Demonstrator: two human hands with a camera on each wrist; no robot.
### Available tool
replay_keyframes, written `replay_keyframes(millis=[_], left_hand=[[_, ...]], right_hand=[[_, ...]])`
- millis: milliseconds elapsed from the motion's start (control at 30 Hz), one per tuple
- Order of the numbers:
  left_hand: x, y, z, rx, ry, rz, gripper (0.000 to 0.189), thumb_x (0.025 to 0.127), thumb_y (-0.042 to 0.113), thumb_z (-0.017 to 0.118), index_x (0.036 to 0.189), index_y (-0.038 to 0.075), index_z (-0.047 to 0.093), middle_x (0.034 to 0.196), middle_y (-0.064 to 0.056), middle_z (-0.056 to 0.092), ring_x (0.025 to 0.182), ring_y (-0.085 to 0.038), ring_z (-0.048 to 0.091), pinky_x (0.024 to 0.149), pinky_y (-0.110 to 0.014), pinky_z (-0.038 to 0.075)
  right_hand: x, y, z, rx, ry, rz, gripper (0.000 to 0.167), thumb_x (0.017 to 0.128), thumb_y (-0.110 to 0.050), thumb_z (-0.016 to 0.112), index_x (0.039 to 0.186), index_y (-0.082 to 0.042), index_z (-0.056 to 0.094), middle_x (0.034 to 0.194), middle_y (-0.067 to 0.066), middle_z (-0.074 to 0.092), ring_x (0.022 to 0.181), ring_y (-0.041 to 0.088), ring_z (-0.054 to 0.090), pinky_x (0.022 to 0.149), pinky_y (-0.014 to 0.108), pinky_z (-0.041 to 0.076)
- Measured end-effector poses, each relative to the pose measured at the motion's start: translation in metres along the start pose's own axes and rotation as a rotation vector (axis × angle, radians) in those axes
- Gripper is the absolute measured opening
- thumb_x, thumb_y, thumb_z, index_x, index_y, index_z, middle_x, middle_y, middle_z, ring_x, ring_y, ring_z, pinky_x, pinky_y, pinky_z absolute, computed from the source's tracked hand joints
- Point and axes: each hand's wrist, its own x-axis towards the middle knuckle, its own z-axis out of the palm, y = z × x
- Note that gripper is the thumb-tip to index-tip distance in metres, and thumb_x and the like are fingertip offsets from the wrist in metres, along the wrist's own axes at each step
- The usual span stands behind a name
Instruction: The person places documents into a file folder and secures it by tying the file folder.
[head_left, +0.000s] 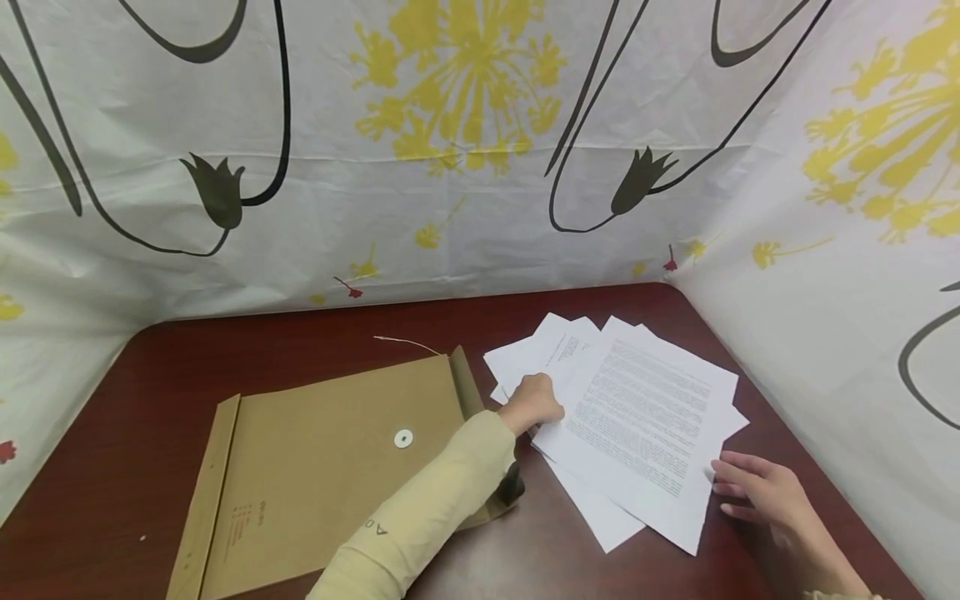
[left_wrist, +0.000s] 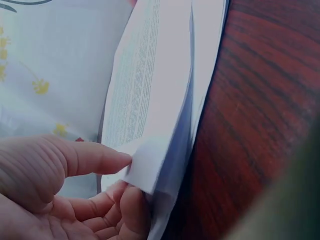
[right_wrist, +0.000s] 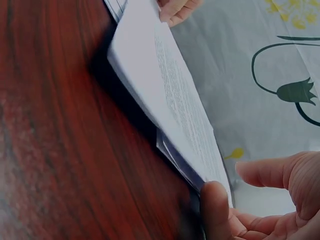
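Several printed white sheets [head_left: 645, 408] lie fanned out in an uneven pile on the right of the table. My left hand [head_left: 534, 402] pinches the left edge of the top sheets between thumb and fingers. In the left wrist view the pinched paper [left_wrist: 147, 162] bends up from the sheets under it. My right hand [head_left: 765, 492] is at the pile's right edge, its fingertips touching the paper. The right wrist view has its thumb [right_wrist: 265, 172] apart from the sheets and its fingers loosely bent at their edge.
A brown paper document envelope [head_left: 337, 467] with a white button and a string [head_left: 408, 341] lies left of the papers, under my left sleeve [head_left: 427, 508]. The dark red table [head_left: 97, 467] meets patterned white sheeting [head_left: 300, 100] at the back and sides.
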Motion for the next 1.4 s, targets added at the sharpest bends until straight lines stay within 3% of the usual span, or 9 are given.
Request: replay_keyframes(millis=[200,433,667,833,967,1133,1400], left_hand=[[0.001,0.001,0.001,-0.014,-0.004,-0.063,0.010,0.073,0.002,0.063,0.079,-0.005,0.058,0.058,-0.009,0.052,0.036,-0.013,0.048,0.037,-0.021,0.045],[0.003,0.002,0.004,-0.209,-0.102,-0.175,0.007,0.071,-0.006,0.064,0.073,-0.008,0.057,0.055,-0.011,0.054,0.036,-0.015,0.050,0.040,-0.023,0.048],[0.000,0.000,0.003,-0.328,-0.137,-0.139,0.011,0.075,-0.008,0.059,0.066,-0.002,0.061,0.055,-0.008,0.051,0.037,-0.014,0.048,0.037,-0.023,0.045],[-0.005,0.000,-0.001,-0.364,-0.135,-0.118,0.016,0.077,-0.008,0.058,0.064,0.001,0.057,0.061,-0.007,0.052,0.041,-0.013,0.050,0.039,-0.023,0.047],[-0.012,0.000,-0.005,-0.410,-0.146,-0.092,0.018,0.078,-0.008,0.057,0.063,0.000,0.052,0.061,-0.007,0.051,0.041,-0.013,0.050,0.042,-0.024,0.049],[-0.023,-0.002,-0.013,-0.484,-0.165,-0.046,0.008,0.078,-0.008,0.054,0.071,-0.004,0.051,0.064,-0.006,0.048,0.042,-0.012,0.049,0.043,-0.024,0.050],[-0.046,-0.015,-0.028,-0.615,-0.185,0.020,0.014,0.079,-0.009,0.055,0.072,0.000,0.048,0.060,-0.008,0.056,0.046,-0.014,0.053,0.045,-0.026,0.051]], right_hand=[[0.004,0.001,0.001,-0.060,0.048,-0.007,0.065,0.091,-0.028,0.059,0.132,0.015,0.033,0.085,-0.003,0.064,0.073,0.006,0.061,0.064,0.030,0.055],[0.007,-0.003,0.006,-0.156,0.119,-0.044,0.053,0.090,-0.027,0.059,0.120,0.014,0.045,0.081,-0.001,0.062,0.073,0.012,0.055,0.060,0.028,0.052],[0.006,-0.007,0.010,-0.145,0.174,-0.075,0.049,0.092,-0.024,0.056,0.122,0.013,0.044,0.078,-0.003,0.065,0.066,0.008,0.059,0.057,0.027,0.051],[0.007,-0.012,0.011,-0.107,0.197,-0.099,0.048,0.093,-0.022,0.056,0.124,0.012,0.044,0.078,-0.002,0.065,0.065,0.009,0.060,0.057,0.028,0.051],[0.010,-0.016,0.009,-0.140,0.223,-0.119,0.047,0.093,-0.025,0.055,0.123,0.011,0.046,0.078,-0.003,0.065,0.067,0.009,0.058,0.058,0.027,0.047],[0.012,-0.023,0.005,-0.168,0.215,-0.133,0.050,0.094,-0.031,0.054,0.124,0.008,0.047,0.079,-0.006,0.064,0.073,0.006,0.054,0.062,0.026,0.042],[0.009,-0.041,0.010,-0.127,0.152,-0.169,0.056,0.094,-0.034,0.055,0.130,0.007,0.042,0.085,-0.005,0.065,0.073,0.004,0.058,0.064,0.028,0.046]])
